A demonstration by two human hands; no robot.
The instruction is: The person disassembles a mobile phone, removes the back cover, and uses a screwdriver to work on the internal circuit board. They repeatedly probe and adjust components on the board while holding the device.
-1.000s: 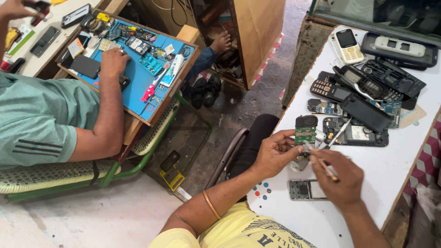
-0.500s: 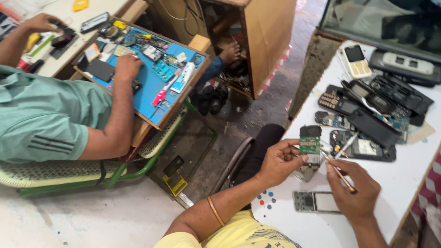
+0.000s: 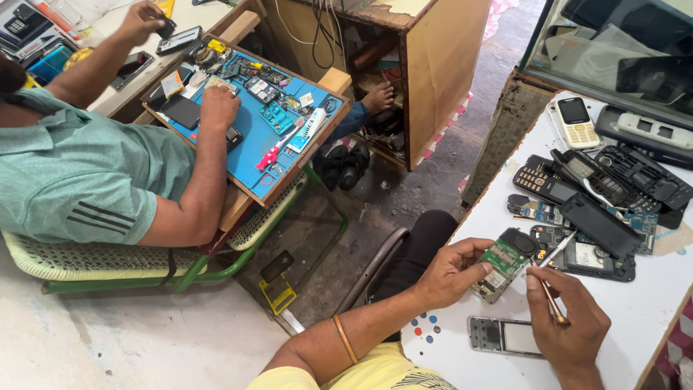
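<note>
Resting in the left hand (image 3: 449,273), its fingers clamped around it, a green phone circuit board (image 3: 503,262) hangs over the edge of the white table (image 3: 462,354). The right hand (image 3: 570,318) pinches a thin screwdriver (image 3: 550,285), tip at the board. Dismantled phones (image 3: 592,195) crowd the table beyond. Across the concrete floor (image 3: 426,188), a co-worker's hand (image 3: 219,108) rests on a blue repair mat (image 3: 253,137).
</note>
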